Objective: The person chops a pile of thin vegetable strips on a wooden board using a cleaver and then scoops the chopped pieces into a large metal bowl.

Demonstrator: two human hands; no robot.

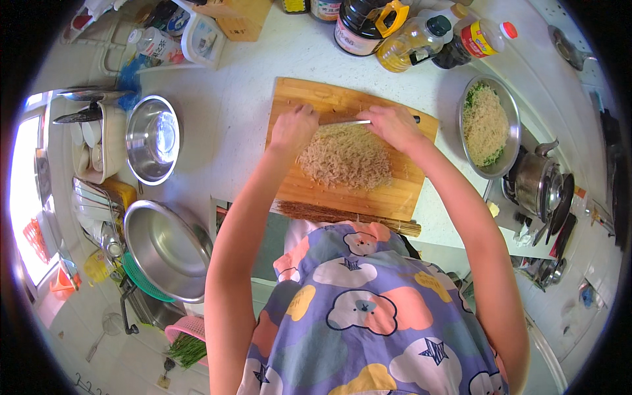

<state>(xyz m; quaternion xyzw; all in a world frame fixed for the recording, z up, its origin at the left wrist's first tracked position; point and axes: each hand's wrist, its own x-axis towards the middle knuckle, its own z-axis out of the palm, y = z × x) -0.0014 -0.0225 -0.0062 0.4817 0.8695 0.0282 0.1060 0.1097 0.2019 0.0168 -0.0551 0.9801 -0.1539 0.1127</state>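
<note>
A knife (345, 122) lies level across the far side of a mound of finely chopped, pale-brown food (348, 160). My right hand (392, 127) is closed round its handle, whose dark end pokes out on the right. At the blade's left end, my left hand (296, 127) has its fingers curled over the metal; the blade's tip is hidden there. Both hands are above a wooden cutting board (405, 195), and the food spreads between them and my body. A few small bits are scattered on the wood.
To the right stands a steel bowl (514, 128) of chopped greens under pale bits, near a lidded pot (533, 180). Steel basins (136, 143) are at the left. Bottles (407, 47) line the back. A straw brush (316, 211) lies along the board's near edge.
</note>
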